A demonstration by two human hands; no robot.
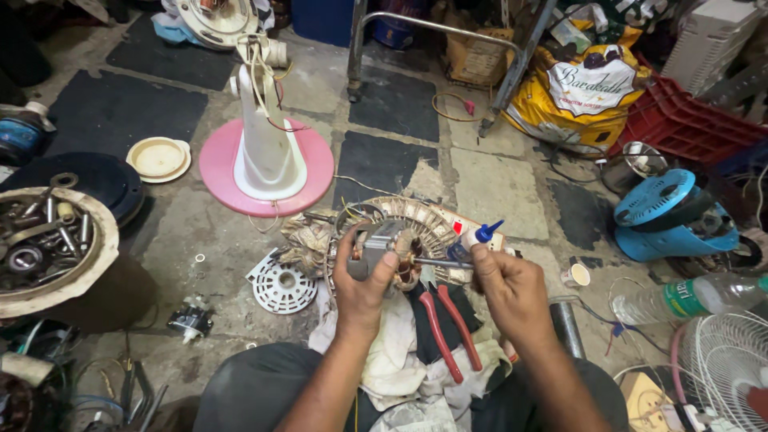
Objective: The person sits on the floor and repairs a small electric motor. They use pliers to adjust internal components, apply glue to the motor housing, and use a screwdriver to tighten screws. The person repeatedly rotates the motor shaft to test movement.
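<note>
My left hand (362,282) grips a small fan motor (386,250) with copper windings and a grey metal block, held upright over my lap. My right hand (506,286) pinches the motor's steel shaft (438,262) at its right end and also holds a small white bottle with a blue nozzle (478,235) pointing up and right. Red-handled pliers (445,318) lie on a dirty white cloth (392,352) just below both hands. A round stator with windings (424,218) rests on the floor behind the motor.
A pink and white fan base (266,160) stands ahead. A white vented cover (282,286) lies left of the hands. A bowl of bolts (50,244) is far left; a blue fan housing (670,214), plastic bottle (688,296) and fan grille (732,364) are right.
</note>
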